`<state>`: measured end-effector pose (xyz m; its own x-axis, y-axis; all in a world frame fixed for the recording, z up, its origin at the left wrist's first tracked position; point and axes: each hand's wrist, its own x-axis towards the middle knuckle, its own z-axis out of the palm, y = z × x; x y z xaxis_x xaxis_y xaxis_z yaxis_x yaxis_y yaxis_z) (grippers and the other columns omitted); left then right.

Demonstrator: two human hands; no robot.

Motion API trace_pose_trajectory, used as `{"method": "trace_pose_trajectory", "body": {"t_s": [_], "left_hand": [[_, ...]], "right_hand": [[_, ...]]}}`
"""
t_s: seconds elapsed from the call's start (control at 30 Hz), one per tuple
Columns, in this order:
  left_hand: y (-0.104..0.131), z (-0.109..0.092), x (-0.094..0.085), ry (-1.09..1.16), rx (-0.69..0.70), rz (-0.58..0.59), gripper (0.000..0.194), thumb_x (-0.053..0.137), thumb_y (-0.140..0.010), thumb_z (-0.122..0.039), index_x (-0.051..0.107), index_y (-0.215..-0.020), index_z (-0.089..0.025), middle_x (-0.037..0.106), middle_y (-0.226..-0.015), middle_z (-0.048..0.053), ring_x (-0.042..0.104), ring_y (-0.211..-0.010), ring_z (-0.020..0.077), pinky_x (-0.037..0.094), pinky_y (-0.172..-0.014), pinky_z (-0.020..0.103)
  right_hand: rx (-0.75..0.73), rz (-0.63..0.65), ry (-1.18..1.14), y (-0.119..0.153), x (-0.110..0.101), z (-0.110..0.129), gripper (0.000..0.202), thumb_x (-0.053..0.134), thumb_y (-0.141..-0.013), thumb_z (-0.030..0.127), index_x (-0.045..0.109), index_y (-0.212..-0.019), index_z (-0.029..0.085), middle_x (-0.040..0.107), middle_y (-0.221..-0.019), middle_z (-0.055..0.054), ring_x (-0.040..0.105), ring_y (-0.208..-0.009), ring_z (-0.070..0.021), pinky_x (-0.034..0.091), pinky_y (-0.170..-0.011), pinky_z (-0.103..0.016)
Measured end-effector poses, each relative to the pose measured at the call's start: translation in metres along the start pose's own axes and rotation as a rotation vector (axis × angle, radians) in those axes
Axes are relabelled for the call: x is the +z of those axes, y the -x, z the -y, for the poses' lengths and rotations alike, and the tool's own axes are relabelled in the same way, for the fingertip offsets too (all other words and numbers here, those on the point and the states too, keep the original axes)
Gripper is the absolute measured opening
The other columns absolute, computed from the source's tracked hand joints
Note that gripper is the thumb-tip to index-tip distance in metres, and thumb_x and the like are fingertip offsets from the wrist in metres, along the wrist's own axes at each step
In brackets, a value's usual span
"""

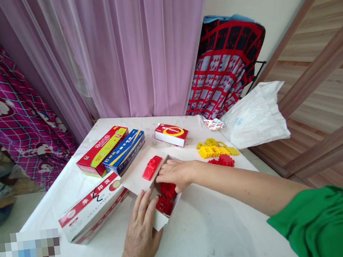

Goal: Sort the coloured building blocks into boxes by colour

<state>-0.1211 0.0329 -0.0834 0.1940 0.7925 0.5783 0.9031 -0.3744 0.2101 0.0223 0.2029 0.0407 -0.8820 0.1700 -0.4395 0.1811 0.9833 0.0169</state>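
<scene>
A white cardboard box [161, 221] lies with its lid flap folded out to the left, and red plastic pieces [164, 205] are inside it. My left hand [138, 228] holds the box's near left corner, fingers along the rim and thumb at the near end. Into the far part of the box reaches my right hand [173, 173], its fingers stretched and apart above the red pieces; the fingertips are partly hidden, and I see nothing held in them. On the flap rests a flat red plastic piece [152, 168] with a round raised knob.
Left of the flap are a long white-and-red box [90, 208], a blue box [124, 152] and a red-and-yellow box [102, 150]. A small red-and-white box [171, 134] sits farther back. Yellow gear pieces [214, 148], red gear pieces [225, 161] and a white bag [253, 115] are at right.
</scene>
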Motion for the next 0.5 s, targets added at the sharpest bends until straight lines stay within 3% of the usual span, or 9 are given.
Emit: {"method": "trace_pose_trajectory", "body": {"t_s": [0.1, 0.23, 0.5], "left_hand": [[-0.001, -0.001, -0.001, 0.002, 0.001, 0.001, 0.065, 0.049, -0.072, -0.005, 0.04, -0.136, -0.014, 0.038, -0.149, 0.017, 0.024, -0.143, 0.0323, 0.041, -0.108, 0.048], [-0.001, -0.002, -0.001, 0.003, 0.001, -0.007, 0.064, 0.049, -0.072, -0.005, 0.041, -0.135, -0.013, 0.038, -0.149, 0.017, 0.024, -0.143, 0.0326, 0.042, -0.107, 0.048], [0.0, -0.001, 0.0, 0.011, -0.005, 0.001, 0.065, 0.049, -0.073, -0.005, 0.039, -0.137, -0.015, 0.039, -0.148, 0.017, 0.025, -0.143, 0.0334, 0.041, -0.107, 0.049]], "right_hand": [[0.023, -0.044, -0.083, 0.009, -0.005, -0.015, 0.042, 0.064, -0.074, 0.015, 0.06, -0.116, 0.017, 0.063, -0.12, -0.011, 0.056, -0.112, -0.0239, 0.042, -0.09, -0.034], [0.164, -0.033, -0.094, 0.014, -0.008, -0.032, 0.036, 0.054, -0.077, 0.007, 0.066, -0.109, 0.019, 0.069, -0.112, -0.009, 0.063, -0.102, -0.0203, 0.045, -0.083, -0.028], [0.165, 0.044, -0.007, -0.008, 0.006, -0.026, 0.026, 0.056, -0.082, 0.011, 0.07, -0.103, 0.014, 0.071, -0.11, -0.013, 0.065, -0.1, -0.0228, 0.047, -0.079, -0.029]]}}
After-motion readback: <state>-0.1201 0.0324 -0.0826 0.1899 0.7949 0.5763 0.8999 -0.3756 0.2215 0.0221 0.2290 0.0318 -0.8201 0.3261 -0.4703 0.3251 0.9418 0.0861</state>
